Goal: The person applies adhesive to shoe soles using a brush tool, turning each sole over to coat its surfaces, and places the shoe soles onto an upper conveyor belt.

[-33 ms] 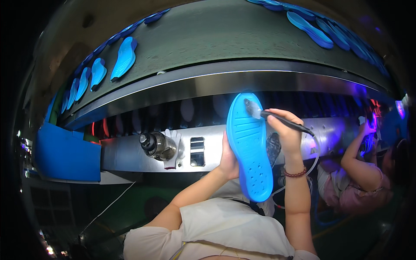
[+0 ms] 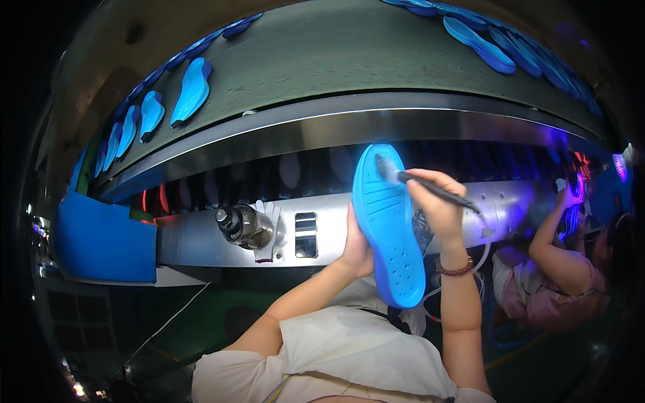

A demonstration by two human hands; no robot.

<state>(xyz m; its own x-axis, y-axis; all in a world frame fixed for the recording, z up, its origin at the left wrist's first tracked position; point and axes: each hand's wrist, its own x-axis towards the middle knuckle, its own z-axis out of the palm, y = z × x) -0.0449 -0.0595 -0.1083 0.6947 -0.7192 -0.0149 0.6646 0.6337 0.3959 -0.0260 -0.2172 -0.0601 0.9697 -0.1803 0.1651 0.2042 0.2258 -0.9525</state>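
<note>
Head cam, looking down at a person's two bare hands in front of a conveyor line. Centre of frame: a blue shoe sole [image 2: 390, 225] held upright, tread side toward the cam, toe end up. Left hand [image 2: 357, 243] sits behind the sole's left edge w/ its grip closed on the sole. Right hand [image 2: 437, 205], just right of centre, has its grip closed around a thin dark brush [image 2: 430, 187], bristle tip touching the sole near the toe, upper centre. A bead bracelet [image 2: 455, 270] is on the right wrist. Judged step: brushing the sole's upper part; next move prob. calls for steady strokes down the tread while the left hand keeps the sole from tilting. Behind, a steel machine housing [image 2: 201, 238] w/ a dark bottle [image 2: 242, 225] and a white glove [image 2: 269, 232] at centre left. More blue soles [image 2: 191, 91] lie on the grey belt [image 2: 322, 60], upper left and upper right. A co-worker's arm [image 2: 557, 252] reaches up at the right edge. Vs the earlier frame: no visible change; hands, sole and brush are in the same places.
</note>
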